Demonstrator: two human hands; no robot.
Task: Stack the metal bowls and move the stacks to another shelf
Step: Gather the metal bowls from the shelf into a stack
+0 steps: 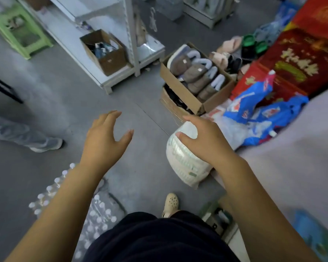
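The person wears a dark garment (pixel 159 241), navy to near black, its cloth smooth across the near middle of the view. The left forearm (pixel 64 195) and right forearm (pixel 254 195) are bare down to the left hand (pixel 104 137) and right hand (pixel 203 137). One foot wears a cream clog (pixel 170 204) with round holes over its top.

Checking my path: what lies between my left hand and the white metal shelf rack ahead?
Only bare grey floor shows between the left hand and the white metal shelf rack in the head view.
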